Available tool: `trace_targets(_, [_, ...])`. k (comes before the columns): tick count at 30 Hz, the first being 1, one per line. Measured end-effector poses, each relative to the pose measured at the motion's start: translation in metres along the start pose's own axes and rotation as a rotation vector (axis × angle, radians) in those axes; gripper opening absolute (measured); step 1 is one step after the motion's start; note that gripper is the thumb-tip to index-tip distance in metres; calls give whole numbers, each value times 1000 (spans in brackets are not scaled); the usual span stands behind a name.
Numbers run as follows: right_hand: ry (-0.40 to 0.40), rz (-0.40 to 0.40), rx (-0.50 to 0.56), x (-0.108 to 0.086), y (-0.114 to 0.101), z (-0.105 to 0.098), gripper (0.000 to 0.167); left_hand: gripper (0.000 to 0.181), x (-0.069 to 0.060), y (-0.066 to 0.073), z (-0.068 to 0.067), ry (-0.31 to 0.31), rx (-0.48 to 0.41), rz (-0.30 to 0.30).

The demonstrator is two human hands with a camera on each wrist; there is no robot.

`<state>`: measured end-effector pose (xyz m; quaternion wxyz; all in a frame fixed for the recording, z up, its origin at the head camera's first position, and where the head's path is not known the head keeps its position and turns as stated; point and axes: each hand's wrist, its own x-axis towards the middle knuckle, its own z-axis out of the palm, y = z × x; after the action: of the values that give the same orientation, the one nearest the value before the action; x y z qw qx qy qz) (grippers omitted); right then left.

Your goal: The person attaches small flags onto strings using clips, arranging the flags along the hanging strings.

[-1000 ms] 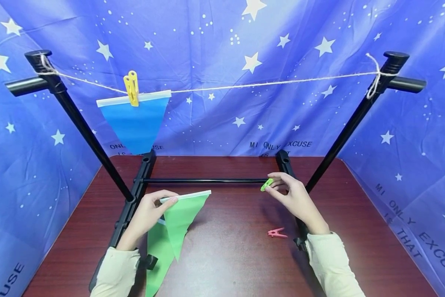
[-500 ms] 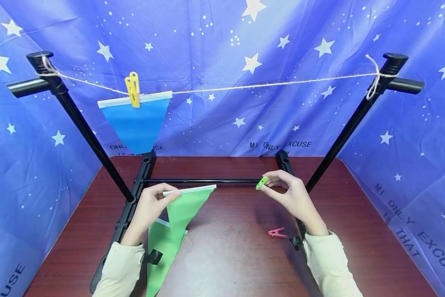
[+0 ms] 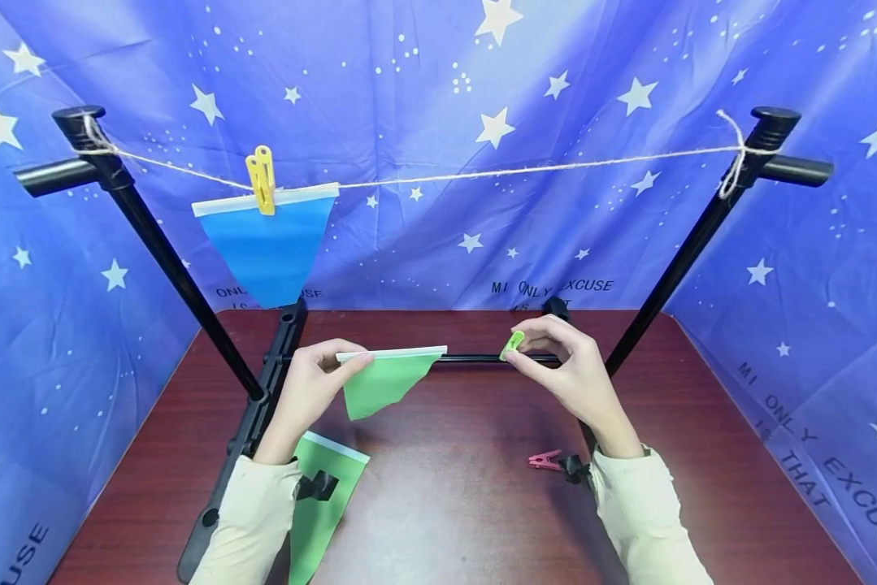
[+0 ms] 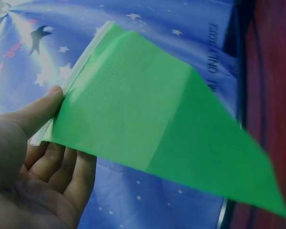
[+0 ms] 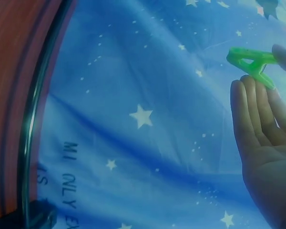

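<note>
My left hand (image 3: 312, 390) pinches a green triangular pennant (image 3: 387, 382) by the left end of its white top edge. In the left wrist view the pennant (image 4: 148, 105) fans out from between thumb and fingers, its tip toward the table. My right hand (image 3: 573, 374) pinches a light-green clothespin (image 3: 513, 346) between thumb and fingertips, to the right of the pennant and apart from it. The right wrist view shows this clothespin (image 5: 252, 63) side-on, held by its handles. Above, a blue pennant (image 3: 266, 248) hangs from the white string (image 3: 482, 174) under a yellow clothespin (image 3: 262, 180).
Another green pennant (image 3: 324, 496) lies on the table under my left forearm. A pink clothespin (image 3: 544, 461) rests near my right wrist. Two black posts (image 3: 182, 280) hold up the string, joined low down by a black crossbar (image 3: 475, 358). A starry blue cloth (image 3: 423, 81) surrounds the table.
Both hands have risen toward the string. The left hand has carried the green pennant up and right, clear of the one on the table. The right hand has shifted slightly left with its clothespin.
</note>
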<state>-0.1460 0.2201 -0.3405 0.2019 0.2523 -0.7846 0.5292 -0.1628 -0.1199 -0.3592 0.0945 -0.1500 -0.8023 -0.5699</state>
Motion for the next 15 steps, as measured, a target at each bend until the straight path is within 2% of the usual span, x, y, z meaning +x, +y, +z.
trace_targets(6, [12, -44, 18, 8, -11, 8, 36, 8, 5, 11, 3, 3, -52, 40])
trace_targets(11, [7, -73, 14, 16, -22, 10, 34, 8, 14, 2, 6, 26, -80, 50])
trace_targets(15, [18, -104, -19, 23, -31, 10, 33, 9, 21, -3, 7, 50, -106, 88])
